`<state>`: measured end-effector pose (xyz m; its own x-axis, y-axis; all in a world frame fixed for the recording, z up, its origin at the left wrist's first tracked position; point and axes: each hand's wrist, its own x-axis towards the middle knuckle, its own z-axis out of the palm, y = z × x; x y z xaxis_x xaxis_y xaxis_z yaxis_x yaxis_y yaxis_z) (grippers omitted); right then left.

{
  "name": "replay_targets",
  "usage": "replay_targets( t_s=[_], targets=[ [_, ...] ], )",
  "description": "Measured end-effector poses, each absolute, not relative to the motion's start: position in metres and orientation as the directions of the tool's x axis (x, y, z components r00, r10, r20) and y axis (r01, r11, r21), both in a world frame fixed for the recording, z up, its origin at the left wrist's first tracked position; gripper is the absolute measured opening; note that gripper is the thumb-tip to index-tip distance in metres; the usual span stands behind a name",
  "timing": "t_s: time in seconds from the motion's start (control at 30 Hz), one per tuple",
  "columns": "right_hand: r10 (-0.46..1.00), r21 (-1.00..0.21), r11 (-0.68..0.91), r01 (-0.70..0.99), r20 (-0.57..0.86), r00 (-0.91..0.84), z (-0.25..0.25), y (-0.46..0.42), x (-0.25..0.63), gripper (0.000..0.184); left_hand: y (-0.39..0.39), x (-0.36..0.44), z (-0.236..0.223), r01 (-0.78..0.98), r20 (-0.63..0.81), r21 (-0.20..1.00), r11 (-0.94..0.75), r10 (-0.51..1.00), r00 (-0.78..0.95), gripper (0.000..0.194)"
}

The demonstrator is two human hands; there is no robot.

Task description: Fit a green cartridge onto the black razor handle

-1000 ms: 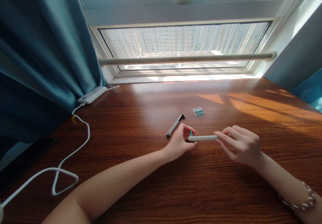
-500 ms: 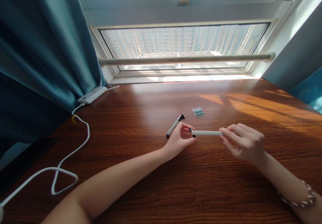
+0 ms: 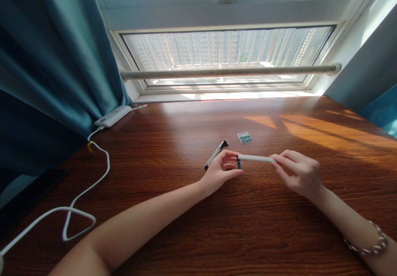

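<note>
1. Handle (image 3: 257, 158), white and slim, in the head view: it spans the gap between the two hands over the brown worktop (image 3: 248, 226), its long axis running left to right, tilted a little so that the left end sits higher in the frame.
2. Head view, right hand (image 3: 296, 172): its grip is closed, thumb and fingers pinching the handle's right end.
3. Head view, left hand (image 3: 221, 169): its grip pinches a small dark piece (image 3: 239, 163) between thumb and fingers. That piece stands roughly crosswise to the handle, whose left end points at its upper part.
4. Head view, nearby: a razor (image 3: 214, 156) lies slantwise behind the left hand, head pointing away and rightward. Beyond it, to the right, lies a clear case (image 3: 245, 137) with green strips.
</note>
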<state>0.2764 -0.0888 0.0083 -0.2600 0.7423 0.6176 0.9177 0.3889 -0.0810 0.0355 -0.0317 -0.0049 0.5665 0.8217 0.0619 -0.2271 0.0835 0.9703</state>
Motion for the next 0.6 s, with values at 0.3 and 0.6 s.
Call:
replay_targets(
  t_s=[0.3,0.6],
  targets=[
    [0.753,-0.126,0.422,0.898,0.600,-0.270,0.0046,-0.0873,0.2777,0.018,-0.0313,0.0360,-0.0043,-0.235,0.045,0.966,0.108,0.824,0.565,0.037],
    [0.748,-0.119,0.413,0.903,0.609,-0.262,0.0050,-0.0888,0.2756,0.018,-0.0318,0.0358,-0.0060,-0.241,0.071,0.967,0.086,0.815,0.575,0.038]
  ],
)
